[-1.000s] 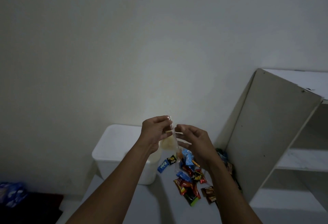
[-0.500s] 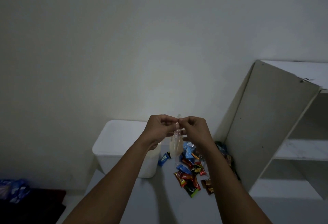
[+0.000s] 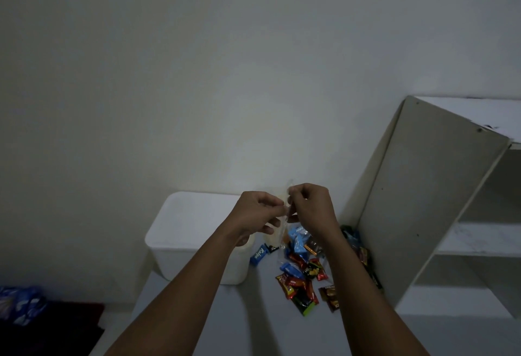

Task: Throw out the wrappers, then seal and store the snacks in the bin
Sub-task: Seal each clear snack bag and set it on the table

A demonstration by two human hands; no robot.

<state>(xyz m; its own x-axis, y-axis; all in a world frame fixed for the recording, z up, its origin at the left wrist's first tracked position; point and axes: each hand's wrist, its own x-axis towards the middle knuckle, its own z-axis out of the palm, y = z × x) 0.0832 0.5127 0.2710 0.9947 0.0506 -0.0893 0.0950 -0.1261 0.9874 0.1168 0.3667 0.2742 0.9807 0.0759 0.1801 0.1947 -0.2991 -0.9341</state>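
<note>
My left hand (image 3: 258,211) and my right hand (image 3: 311,204) meet in front of me, both pinching the top edge of a clear plastic bag (image 3: 277,233) that hangs between them with pale snacks inside. Below the hands, several small colourful snack packets (image 3: 300,279) lie scattered on the white table (image 3: 253,321). A single blue packet (image 3: 258,254) lies beside a white plastic bin (image 3: 186,242) standing at the back left of the table, against the wall.
A white shelf unit (image 3: 428,200) stands to the right, its side panel close to the packets; dark packets (image 3: 363,257) lie against it. A blue patterned bag (image 3: 19,303) sits on a dark surface at the lower left.
My hands came together on the bag's top edge, and my right hand has shifted along it. The view tilted slightly.
</note>
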